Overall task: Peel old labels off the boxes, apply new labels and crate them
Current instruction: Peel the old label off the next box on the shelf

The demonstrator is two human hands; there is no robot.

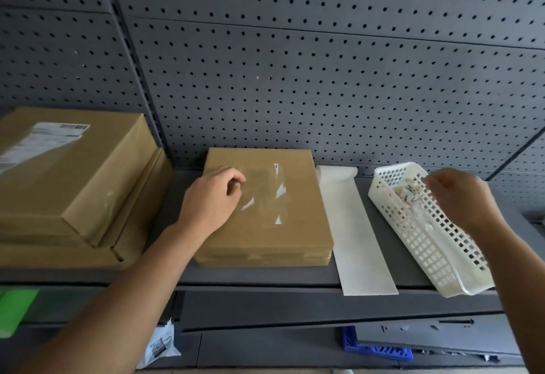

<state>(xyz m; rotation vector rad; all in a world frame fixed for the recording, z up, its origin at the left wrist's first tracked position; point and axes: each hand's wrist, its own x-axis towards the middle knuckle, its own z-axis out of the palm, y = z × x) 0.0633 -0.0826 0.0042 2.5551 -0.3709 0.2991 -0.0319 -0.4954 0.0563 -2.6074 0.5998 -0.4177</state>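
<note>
Grey shelf [265, 276], pegboard [295, 64] behind. Box [265, 235] lies flat mid-shelf against the back edge; old label mostly off, only white scraps [279, 191] and a dull glue patch left on its top. Left hand [212, 196] rests on the box top near its left edge, fingers curled, thumb and forefinger tips close together; cannot tell whether they pinch anything. Right hand [460, 193] hangs over the far end of the basket [442, 255], blurred, fingers pointing down toward the peelings [410, 192] inside; grip not readable. Basket sits angled at the shelf's right end, near end overhanging the front edge. White strip [354, 232] lies between box and basket. Stack [88, 196] at the left end, label [44, 143] on top.
</note>
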